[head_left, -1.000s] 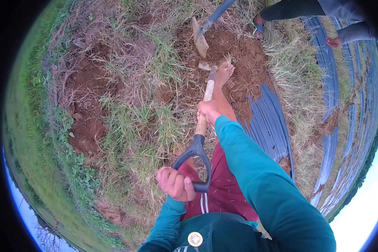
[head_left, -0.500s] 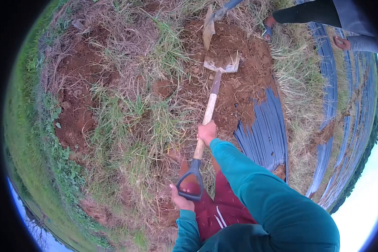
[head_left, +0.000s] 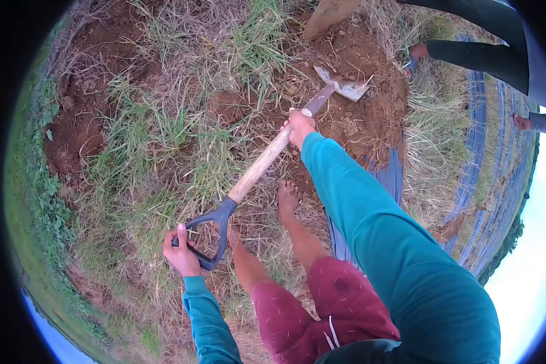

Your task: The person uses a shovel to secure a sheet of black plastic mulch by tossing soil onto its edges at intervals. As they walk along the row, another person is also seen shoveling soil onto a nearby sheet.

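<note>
Both hands hold a shovel (head_left: 262, 168) slantwise in front of my legs. My left hand (head_left: 182, 251) is closed on the black D-shaped grip, thumb pointing up. My right hand (head_left: 299, 127) wraps round the top of the wooden shaft, close to the metal socket. The shovel's dirt-smeared blade (head_left: 350, 91) rests on or in the loose brown soil (head_left: 361, 124); its lower edge is partly hidden by soil. Beyond it, a second, muddy shovel blade (head_left: 330, 17) shows at the top edge.
A co-worker's leg (head_left: 467, 57) and hand (head_left: 521, 122) are at the upper right. Dark plastic sheeting (head_left: 391, 176) lies partly under soil beside my right arm, with more strips (head_left: 476, 133) farther right. Dry and green grass (head_left: 158, 139) covers the left. My bare foot (head_left: 287, 197) stands near the shaft.
The shovel has tilted, its grip swinging left with my left hand. My right hand has moved up in view, nearer the blade, which has turned and shifted right. The second shovel blade has moved upward.
</note>
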A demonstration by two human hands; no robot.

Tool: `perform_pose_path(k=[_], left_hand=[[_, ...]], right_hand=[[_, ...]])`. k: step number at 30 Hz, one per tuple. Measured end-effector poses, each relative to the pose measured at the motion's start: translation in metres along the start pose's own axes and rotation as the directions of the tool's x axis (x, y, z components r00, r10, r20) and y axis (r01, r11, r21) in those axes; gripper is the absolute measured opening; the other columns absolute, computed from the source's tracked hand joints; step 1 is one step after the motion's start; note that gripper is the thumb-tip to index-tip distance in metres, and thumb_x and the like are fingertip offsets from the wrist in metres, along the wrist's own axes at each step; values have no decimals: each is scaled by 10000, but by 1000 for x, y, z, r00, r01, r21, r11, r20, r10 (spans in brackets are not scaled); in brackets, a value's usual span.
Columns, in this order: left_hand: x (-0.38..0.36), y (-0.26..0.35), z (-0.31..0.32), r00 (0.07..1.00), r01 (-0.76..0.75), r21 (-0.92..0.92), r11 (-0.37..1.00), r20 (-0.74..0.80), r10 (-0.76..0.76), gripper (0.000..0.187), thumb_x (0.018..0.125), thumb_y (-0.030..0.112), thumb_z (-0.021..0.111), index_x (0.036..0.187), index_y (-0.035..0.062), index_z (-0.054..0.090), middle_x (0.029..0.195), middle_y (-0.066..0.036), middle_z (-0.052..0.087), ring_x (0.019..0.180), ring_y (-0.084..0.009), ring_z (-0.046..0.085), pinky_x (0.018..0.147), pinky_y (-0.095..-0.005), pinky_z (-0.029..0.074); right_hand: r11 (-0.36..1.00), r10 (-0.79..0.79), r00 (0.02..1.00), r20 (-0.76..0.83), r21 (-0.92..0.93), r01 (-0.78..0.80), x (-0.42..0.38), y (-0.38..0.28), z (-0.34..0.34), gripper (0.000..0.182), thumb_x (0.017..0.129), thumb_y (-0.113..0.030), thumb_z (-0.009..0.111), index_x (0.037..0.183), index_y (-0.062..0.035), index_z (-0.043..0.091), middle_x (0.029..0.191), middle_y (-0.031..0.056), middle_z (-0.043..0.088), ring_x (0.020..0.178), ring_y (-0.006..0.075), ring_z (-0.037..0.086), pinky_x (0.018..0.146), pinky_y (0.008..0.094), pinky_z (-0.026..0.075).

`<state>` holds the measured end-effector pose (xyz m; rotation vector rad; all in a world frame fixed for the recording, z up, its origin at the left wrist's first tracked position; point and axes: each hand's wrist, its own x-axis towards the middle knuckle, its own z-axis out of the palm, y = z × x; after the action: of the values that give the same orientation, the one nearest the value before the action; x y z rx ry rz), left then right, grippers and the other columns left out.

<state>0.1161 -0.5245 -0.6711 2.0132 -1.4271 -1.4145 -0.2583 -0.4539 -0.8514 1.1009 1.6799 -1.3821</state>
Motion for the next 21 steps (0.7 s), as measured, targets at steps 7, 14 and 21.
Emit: perform_pose_path(k=[7, 14, 21], left_hand=[[-52, -47, -24, 977, -203, -47, 978, -83, 198, 322, 940, 303, 642, 845, 11, 544, 630, -20, 506, 539, -90, 485, 485, -234, 356], [-24, 38, -99, 570, -812, 142, 566, -14, 821, 518, 856, 468, 657, 840, -21, 489, 676, -95, 475, 657, -244, 455, 590, -402, 369], [-98, 187, -179, 276, -932, 276, 234, 127, 953, 586, 863, 573, 639, 888, 5, 496, 765, -133, 511, 720, -248, 463, 777, -478, 435]], right_hand=[[986, -29, 985, 172, 167, 0, -27, 29, -35, 146, 850, -23, 587, 808, -59, 452, 629, 40, 459, 476, 147, 444, 434, 343, 445], [791, -84, 818, 569, 537, -293, -121, 9, -40, 231, 862, -63, 557, 697, -136, 413, 590, -69, 416, 493, 76, 412, 515, 269, 422], [518, -263, 645, 717, 669, -533, -238, -19, -80, 332, 840, -86, 533, 573, -191, 366, 506, -87, 356, 454, 49, 376, 510, 241, 394]])
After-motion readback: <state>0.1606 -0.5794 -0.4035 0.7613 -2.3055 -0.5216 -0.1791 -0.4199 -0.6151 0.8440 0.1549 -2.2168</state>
